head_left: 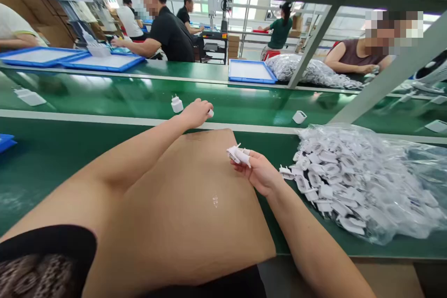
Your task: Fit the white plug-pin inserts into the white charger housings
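My left hand (196, 114) reaches over the green belt, its fingers closed round a white charger part (211, 113) that is mostly hidden. Just left of it, a white plug charger (177, 104) stands on the belt with its two pins up. Above the sheet of brown cardboard (188, 195), my right hand (256, 170) is closed on several white plug covers (239, 155), some with pins sticking out. A clear plastic bag (391, 205) spills many similar white plug covers (323, 181) onto the table to the right of that hand.
More white chargers lie on the belt, one at far left (30, 97) and one at right (299, 117). Blue-rimmed trays (253, 80) rest beyond the belt. A slanting metal post (387, 74) crosses the right side. Several people work across the line, near another bag (284, 66).
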Available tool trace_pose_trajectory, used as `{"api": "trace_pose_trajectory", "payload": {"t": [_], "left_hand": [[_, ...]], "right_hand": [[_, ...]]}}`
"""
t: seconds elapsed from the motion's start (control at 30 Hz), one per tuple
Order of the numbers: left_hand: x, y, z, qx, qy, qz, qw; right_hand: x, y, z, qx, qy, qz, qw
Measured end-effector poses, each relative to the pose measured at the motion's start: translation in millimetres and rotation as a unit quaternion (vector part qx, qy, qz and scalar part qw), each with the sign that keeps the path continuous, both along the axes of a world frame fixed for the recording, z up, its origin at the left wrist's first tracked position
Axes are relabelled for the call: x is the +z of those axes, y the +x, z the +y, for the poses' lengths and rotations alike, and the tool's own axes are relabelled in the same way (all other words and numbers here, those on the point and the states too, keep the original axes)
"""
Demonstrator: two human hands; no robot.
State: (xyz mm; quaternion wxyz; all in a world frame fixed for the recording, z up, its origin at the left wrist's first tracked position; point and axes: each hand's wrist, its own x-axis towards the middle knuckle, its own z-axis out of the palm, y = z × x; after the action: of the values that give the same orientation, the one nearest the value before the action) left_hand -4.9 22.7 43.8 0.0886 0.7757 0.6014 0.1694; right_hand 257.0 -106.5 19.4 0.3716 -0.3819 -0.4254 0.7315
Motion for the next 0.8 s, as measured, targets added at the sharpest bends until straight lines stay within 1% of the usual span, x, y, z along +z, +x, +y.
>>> {"api": "trace_pose_trajectory", "payload": {"t": [0.07,0.17,0.23,0.27,0.33,0.43,0.5,0.53,0.6,0.63,0.67,0.73,0.77,0.8], "left_hand": [[-0.5,12,-35,-0.03,0.014,-0.039,0.999],[-9.9,32,-94,-0.066,-0.038,-0.136,0.988],[-20.1,44,-126,-0.074,-0.075,-0.203,0.973],[-25.5,48,-139,-0.071,-0.086,-0.227,0.968],[-35.9,53,-155,-0.059,-0.089,-0.251,0.962],[-48.3,51,-162,-0.046,-0.06,-0.283,0.956],[-54.3,48,-160,-0.055,-0.059,-0.322,0.943],[-56.8,46,-160,-0.063,-0.069,-0.343,0.935],[-60.8,43,-158,-0.079,-0.095,-0.374,0.919],[-62.4,43,-157,-0.086,-0.104,-0.385,0.913],[-63.7,42,-157,-0.091,-0.107,-0.393,0.909],[-64.8,43,-156,-0.094,-0.103,-0.405,0.904],[-64.6,43,-156,-0.094,-0.102,-0.411,0.901],[-63.9,43,-156,-0.092,-0.102,-0.415,0.899]], "right_hand": [[0.7,0,0,-0.002,-0.019,0.014,1.0],[-1.4,0,-2,-0.012,-0.012,0.006,1.0],[-3.4,-1,-3,-0.033,0.037,-0.023,0.999],[-4.2,-1,-4,-0.047,0.067,-0.042,0.996],[-5.0,-1,-4,-0.065,0.105,-0.074,0.99],[-5.6,-2,-2,-0.071,0.095,-0.072,0.99],[-6.3,-3,-1,-0.075,0.097,-0.057,0.991],[-6.7,-4,0,-0.076,0.108,-0.06,0.989],[-7.1,-4,0,-0.077,0.153,-0.107,0.979],[-7.0,-4,-1,-0.083,0.194,-0.148,0.966],[-6.8,-3,-2,-0.091,0.245,-0.194,0.945],[-6.5,0,-3,-0.107,0.345,-0.282,0.889],[-6.7,2,-3,-0.106,0.379,-0.317,0.863],[-7.3,4,-3,-0.094,0.397,-0.347,0.844]]}}
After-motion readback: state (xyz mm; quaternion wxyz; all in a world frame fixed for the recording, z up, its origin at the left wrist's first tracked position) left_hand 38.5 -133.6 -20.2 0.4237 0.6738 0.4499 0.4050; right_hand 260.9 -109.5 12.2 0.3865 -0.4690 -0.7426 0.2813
